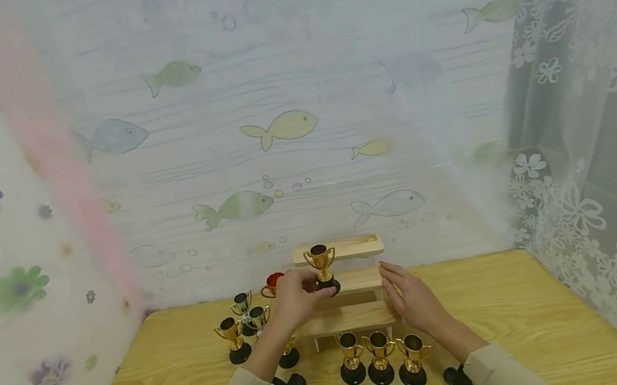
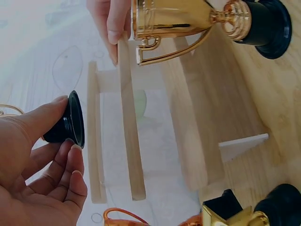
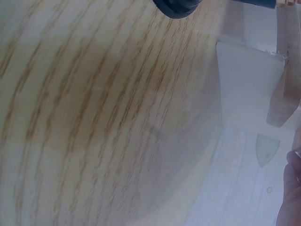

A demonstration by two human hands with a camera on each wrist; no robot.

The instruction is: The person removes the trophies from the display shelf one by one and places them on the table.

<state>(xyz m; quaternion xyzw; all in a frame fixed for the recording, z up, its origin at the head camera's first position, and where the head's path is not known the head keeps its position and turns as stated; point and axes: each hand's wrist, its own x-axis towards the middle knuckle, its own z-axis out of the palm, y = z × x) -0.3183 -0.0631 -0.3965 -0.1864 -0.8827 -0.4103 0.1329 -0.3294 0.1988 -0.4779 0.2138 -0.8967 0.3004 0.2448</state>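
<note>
My left hand [image 1: 300,298] grips a small gold trophy cup [image 1: 319,258] by its black base [image 2: 66,120], thumb on one side and fingers on the other. The cup is upright in front of the top board of a three-step wooden stand [image 1: 343,318]. At the stand's right end, my right hand [image 1: 412,294] has its fairly straight fingers against the end of the middle board [image 2: 130,127]. Only a bit of the right hand [image 3: 292,188] shows at the edge of the right wrist view.
Three gold trophies [image 1: 379,356] stand in front of the stand. Left of it are silver trophies [image 1: 241,305], more gold ones [image 1: 229,329] and a red-orange cup [image 1: 275,281], partly behind my left hand. A fish-print curtain [image 1: 293,174] hangs behind the wooden table [image 1: 156,378].
</note>
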